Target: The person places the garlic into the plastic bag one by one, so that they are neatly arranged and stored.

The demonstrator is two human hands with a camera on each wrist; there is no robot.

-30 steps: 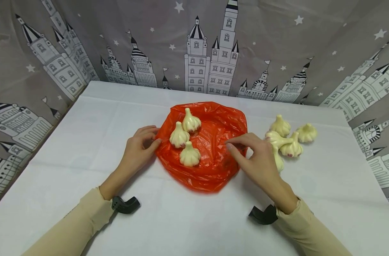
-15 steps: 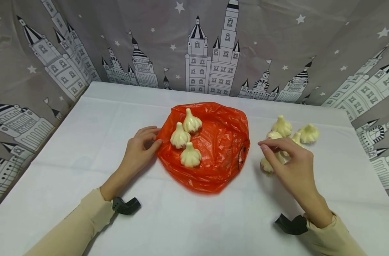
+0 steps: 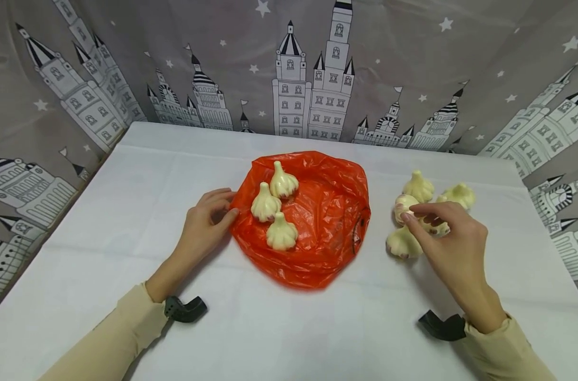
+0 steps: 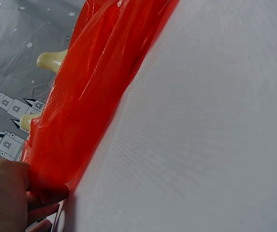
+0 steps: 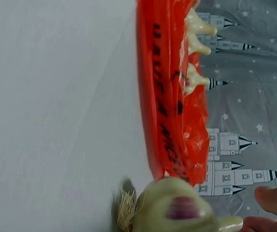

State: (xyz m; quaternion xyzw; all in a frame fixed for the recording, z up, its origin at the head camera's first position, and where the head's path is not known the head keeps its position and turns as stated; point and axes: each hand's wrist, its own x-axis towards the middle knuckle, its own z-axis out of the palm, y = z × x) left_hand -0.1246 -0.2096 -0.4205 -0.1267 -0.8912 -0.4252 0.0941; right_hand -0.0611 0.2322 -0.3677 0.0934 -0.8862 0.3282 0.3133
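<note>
A red plastic bag (image 3: 317,217) lies spread wide on the white-covered table, three garlic bulbs (image 3: 282,233) inside its left half. My left hand (image 3: 205,222) pinches the bag's left rim between thumb and fingers; the left wrist view shows the red film (image 4: 75,130) running up from that hand. Over a cluster of garlic bulbs (image 3: 403,243) to the right of the bag, my right hand (image 3: 455,243) hovers with thumb and fingertips slightly apart, partly covering some bulbs. In the right wrist view, one bulb's (image 5: 172,208) stem reaches close to the fingers; contact is unclear.
More garlic bulbs (image 3: 418,186) sit at the far side of the right cluster. A grey curtain (image 3: 250,47) printed with castles and stars hangs behind the table's far edge. White cloth (image 3: 289,333) covers the tabletop.
My right hand has moved right from over the bag to the garlic cluster. My left hand stays at the bag's rim, and the three bulbs inside keep their places.
</note>
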